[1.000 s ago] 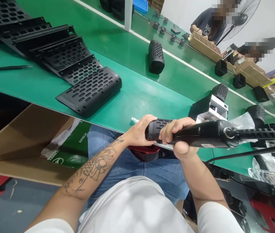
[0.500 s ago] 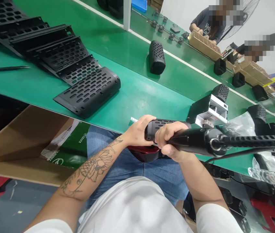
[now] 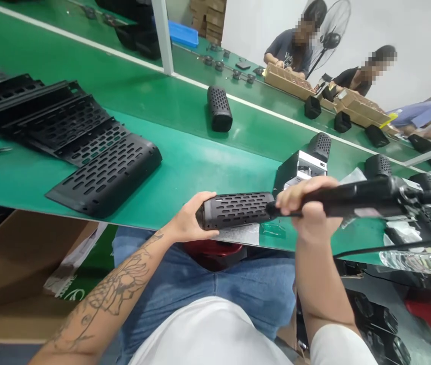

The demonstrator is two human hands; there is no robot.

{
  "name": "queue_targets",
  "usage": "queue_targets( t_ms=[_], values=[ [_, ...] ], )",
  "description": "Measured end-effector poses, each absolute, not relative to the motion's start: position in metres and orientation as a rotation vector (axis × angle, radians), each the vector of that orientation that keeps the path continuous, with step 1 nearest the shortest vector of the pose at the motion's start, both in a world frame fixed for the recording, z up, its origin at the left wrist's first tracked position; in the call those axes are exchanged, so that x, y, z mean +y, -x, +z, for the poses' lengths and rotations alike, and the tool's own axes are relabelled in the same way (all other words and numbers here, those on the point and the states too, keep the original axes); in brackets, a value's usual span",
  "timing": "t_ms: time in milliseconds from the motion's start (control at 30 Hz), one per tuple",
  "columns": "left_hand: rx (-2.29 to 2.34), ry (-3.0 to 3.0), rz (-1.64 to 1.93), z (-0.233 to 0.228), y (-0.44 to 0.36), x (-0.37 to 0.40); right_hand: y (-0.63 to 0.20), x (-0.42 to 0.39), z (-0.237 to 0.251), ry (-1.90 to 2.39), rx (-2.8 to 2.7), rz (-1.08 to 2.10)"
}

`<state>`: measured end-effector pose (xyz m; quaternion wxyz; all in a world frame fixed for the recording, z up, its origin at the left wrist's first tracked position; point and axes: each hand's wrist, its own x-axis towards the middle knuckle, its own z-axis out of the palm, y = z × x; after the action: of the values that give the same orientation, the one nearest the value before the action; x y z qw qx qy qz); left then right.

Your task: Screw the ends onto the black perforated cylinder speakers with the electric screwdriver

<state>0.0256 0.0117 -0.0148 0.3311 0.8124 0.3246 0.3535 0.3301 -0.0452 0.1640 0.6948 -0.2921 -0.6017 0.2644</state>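
Observation:
My left hand [image 3: 190,221] grips the left end of a black perforated speaker shell [image 3: 236,209], held level at the near edge of the green bench [image 3: 185,162]. My right hand [image 3: 307,205] is closed around the handle of a black corded power tool [image 3: 360,196]. The tool's tip meets the shell's right end. Its cable runs off to the right.
Flat black perforated panels [image 3: 97,167] lie overlapped at the left. Another black speaker [image 3: 219,108] rests on the belt beyond. A white-and-black fixture [image 3: 299,167] and plastic bags sit right. Other people work at cardboard trays [image 3: 287,81] across the line. A cardboard box [image 3: 18,263] stands below.
My right hand slid back off the shell and now holds only the tool, exposing the shell's full length. The view tilted up and shifted, so everything sits lower in frame.

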Motion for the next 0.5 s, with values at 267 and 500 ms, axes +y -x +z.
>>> queue_targets(
  t_ms=[267,500],
  values=[
    [1.277,-1.807,1.201,0.008,-0.133,0.117,-0.46,-0.027,0.134,1.168,-0.978,0.165],
    [1.422,-1.632,1.203,0.037,-0.282,0.227,-0.455,-0.056,0.113,1.078,-1.078,0.415]
  ],
)
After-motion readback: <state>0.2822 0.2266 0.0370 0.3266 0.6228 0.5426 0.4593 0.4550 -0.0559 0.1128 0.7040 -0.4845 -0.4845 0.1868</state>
